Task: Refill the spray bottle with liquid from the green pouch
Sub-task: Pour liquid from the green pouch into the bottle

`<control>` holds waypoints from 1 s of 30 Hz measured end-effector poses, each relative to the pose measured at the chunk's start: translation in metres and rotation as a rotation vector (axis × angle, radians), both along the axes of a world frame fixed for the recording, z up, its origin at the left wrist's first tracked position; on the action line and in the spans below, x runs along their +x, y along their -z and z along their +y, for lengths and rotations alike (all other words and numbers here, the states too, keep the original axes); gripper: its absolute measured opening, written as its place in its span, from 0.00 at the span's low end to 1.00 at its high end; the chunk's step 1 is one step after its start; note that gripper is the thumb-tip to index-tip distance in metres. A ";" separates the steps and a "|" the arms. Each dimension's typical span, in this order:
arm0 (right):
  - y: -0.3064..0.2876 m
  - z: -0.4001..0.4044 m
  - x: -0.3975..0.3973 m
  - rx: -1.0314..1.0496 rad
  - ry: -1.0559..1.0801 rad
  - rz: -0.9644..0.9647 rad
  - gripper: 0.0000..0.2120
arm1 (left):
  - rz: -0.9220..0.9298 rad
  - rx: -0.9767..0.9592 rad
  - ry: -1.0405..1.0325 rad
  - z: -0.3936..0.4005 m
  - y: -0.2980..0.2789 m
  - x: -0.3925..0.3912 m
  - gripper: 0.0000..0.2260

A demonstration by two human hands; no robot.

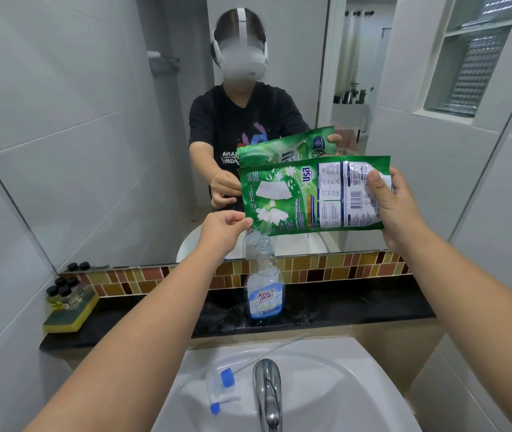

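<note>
Tilting at frame centre, the green pouch was pinched at its lower corner by the left hand and gripped by the right hand above the open spray bottle.

A home bathroom: white sink with tap, wall mirror, tiled walls, dark counter.

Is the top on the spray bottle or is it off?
Off. The spray bottle has a bare, open neck, and its spray head lies down in the sink.
</note>
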State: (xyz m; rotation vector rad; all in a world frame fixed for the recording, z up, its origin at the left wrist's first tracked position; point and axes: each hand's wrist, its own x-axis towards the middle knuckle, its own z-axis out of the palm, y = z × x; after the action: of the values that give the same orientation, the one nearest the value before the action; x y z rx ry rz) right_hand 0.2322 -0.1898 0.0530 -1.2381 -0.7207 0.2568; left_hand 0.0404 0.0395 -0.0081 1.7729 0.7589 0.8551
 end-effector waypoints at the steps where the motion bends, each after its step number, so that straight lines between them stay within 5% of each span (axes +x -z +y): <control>1: 0.000 0.000 0.000 0.004 -0.001 0.000 0.17 | 0.001 -0.002 0.001 0.000 0.001 0.000 0.03; 16: 0.006 -0.002 0.001 0.029 0.019 0.010 0.10 | -0.010 -0.016 0.016 -0.002 0.004 0.003 0.01; 30: 0.018 -0.005 -0.002 0.018 0.007 0.053 0.17 | 0.014 0.010 0.036 -0.003 0.004 0.001 0.02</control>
State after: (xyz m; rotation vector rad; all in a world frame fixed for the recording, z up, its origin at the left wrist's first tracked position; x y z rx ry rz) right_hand 0.2299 -0.1952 0.0346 -1.2119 -0.6717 0.2763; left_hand 0.0418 0.0368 -0.0125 1.7981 0.7309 0.8247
